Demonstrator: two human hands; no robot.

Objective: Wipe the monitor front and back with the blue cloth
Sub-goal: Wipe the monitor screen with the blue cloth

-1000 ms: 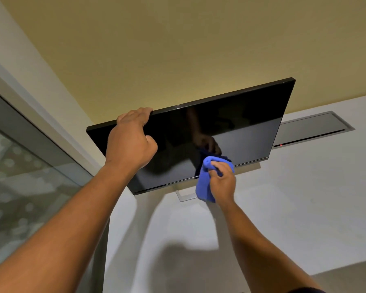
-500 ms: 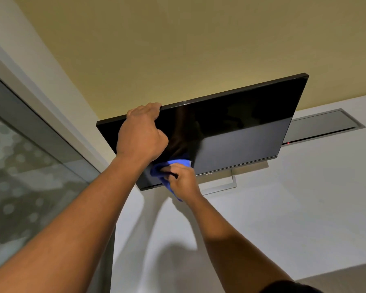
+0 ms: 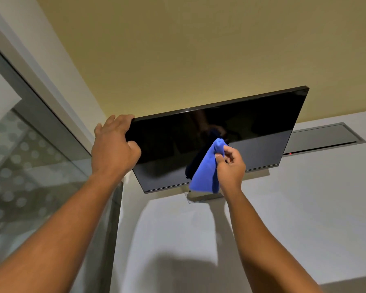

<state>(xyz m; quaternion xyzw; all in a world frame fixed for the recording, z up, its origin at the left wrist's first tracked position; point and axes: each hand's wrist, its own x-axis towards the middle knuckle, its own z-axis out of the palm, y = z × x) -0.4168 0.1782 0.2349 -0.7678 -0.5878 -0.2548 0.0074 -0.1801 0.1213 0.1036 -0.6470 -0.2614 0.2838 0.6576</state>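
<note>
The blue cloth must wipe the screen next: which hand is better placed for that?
The right hand: it already pinches the blue cloth against the monitor front. The left hand is busy gripping the monitor's upper left corner.

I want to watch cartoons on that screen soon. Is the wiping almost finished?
Not yet. The right hand pinches the blue cloth against the front of the monitor, so the front is in hand. The left hand grips the monitor's corner to steady it. The back faces away and cannot be seen, so it likely still needs wiping.
</note>
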